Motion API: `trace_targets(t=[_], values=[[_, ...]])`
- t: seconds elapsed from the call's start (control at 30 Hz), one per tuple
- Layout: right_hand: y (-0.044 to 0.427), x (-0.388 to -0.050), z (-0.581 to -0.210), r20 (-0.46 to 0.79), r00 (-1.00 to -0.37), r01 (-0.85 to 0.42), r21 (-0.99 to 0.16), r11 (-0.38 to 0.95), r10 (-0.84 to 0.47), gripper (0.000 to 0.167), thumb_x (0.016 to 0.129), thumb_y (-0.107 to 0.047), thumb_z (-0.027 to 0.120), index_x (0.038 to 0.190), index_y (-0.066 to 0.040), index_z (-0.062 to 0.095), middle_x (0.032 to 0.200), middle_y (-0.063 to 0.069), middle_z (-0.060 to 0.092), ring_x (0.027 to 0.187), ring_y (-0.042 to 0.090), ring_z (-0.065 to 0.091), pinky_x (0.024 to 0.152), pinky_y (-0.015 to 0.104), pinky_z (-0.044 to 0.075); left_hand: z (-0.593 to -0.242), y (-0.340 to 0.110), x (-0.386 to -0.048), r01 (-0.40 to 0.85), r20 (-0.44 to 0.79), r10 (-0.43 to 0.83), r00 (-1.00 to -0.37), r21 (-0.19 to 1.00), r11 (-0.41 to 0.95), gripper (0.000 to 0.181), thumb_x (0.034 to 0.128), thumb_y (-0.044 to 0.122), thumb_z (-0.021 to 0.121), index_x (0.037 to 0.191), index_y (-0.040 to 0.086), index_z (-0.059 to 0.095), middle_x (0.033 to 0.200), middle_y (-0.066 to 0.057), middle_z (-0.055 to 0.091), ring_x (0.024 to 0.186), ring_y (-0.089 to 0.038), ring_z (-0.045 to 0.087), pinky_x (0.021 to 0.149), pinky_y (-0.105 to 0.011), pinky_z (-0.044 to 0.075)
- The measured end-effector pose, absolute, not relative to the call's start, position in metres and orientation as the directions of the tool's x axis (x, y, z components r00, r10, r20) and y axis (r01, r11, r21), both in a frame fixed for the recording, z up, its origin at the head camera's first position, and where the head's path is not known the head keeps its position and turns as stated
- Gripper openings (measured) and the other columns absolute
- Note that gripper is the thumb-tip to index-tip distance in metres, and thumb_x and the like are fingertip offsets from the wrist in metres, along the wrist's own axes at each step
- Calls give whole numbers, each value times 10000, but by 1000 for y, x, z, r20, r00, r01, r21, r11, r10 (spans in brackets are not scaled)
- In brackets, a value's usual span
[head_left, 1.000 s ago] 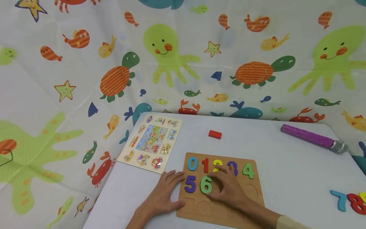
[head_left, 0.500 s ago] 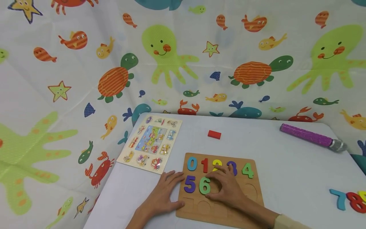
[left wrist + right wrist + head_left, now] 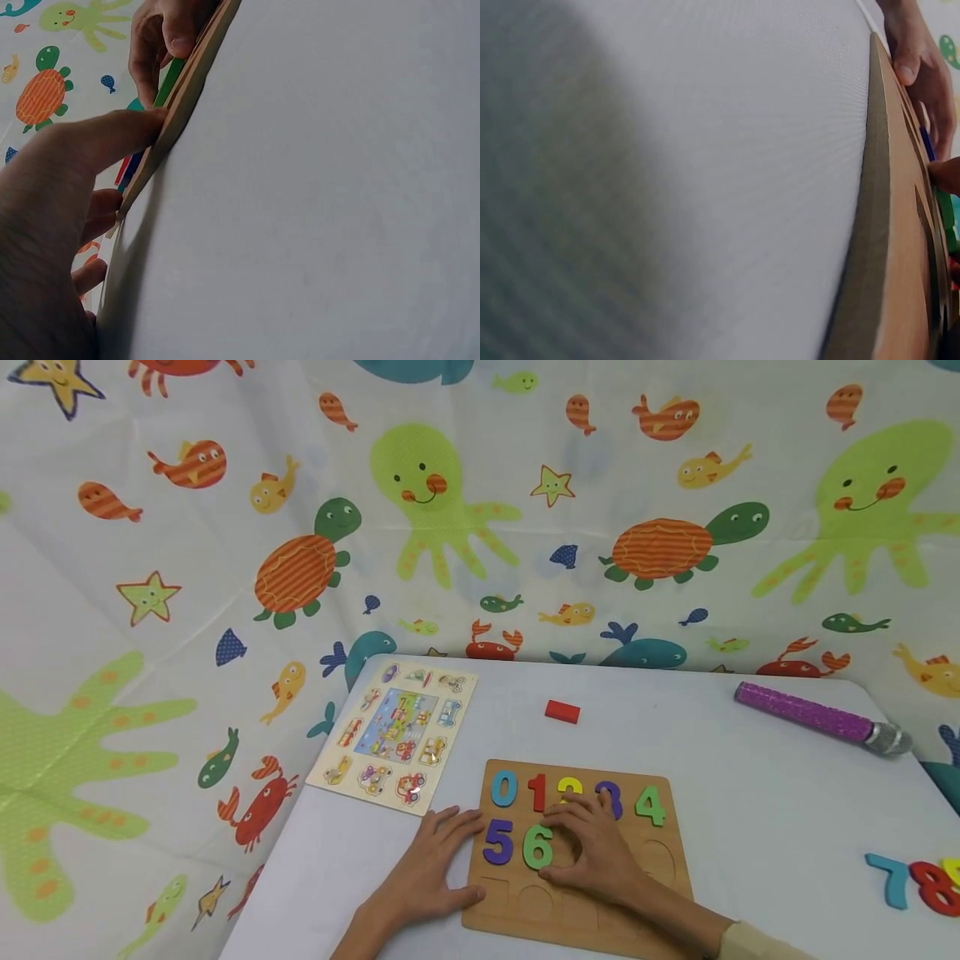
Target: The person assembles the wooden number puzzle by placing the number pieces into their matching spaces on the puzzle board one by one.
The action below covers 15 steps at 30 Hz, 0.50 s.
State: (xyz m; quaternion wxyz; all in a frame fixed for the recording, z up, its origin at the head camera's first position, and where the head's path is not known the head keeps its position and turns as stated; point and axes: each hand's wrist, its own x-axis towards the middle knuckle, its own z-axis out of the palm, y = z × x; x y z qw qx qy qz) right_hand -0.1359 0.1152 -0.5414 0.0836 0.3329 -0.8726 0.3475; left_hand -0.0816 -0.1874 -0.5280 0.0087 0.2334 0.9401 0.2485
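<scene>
Head view: green six (image 3: 537, 847) in the second row of the wooden board (image 3: 497, 917), just right of the purple five (image 3: 498, 842); cannot tell whether fully seated. Right hand (image 3: 596, 852) pinches the six between thumb and fingers. Left hand (image 3: 427, 872) spread, gripping nothing, fingertips and thumb touching the board's left edge. Beyond the board: picture puzzle (image 3: 393, 735) at far left, red block (image 3: 562, 712), purple microphone (image 3: 806, 712). Well to the right: blue seven (image 3: 889, 881), red eight (image 3: 933, 889).
</scene>
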Motion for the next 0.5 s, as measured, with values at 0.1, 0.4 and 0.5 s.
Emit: trace_targets(t=[0.1, 0.4, 0.5], values=[[116, -136, -541, 367, -770, -632, -554, 542, -523, 602, 638, -560, 871, 1120, -242, 705, 1185, -111, 638, 1316, 298, 441, 1094, 708, 47, -528, -187, -82, 434, 98, 443, -891, 471, 768, 835, 782, 636, 675, 1495, 273, 435, 1552, 113, 348, 1442, -235, 232, 1145, -599, 135], [116, -136, -542, 357, -771, -630, -549, 549, -528, 636, 647, -588, 856, 1142, -219, 703, 1207, -102, 632, 1326, 288, 430, 1108, 693, 48, -527, -187, -81, 421, 90, 434, -896, 480, 770, 838, 779, 642, 672, 1495, 278, 434, 1553, 129, 340, 1443, -232, 228, 1149, -595, 124], [117, -136, -542, 359, -769, -632, -552, 544, -529, 643, 641, -587, 860, 1144, -219, 704, 1207, -107, 628, 1325, 287, 430, 1108, 692, 50, -527, -187, -81, 423, 94, 434, -896, 480, 769, 838, 777, 635, 676, 1494, 272, 437, 1551, 124, 345, 1440, -237, 234, 1148, -596, 128]])
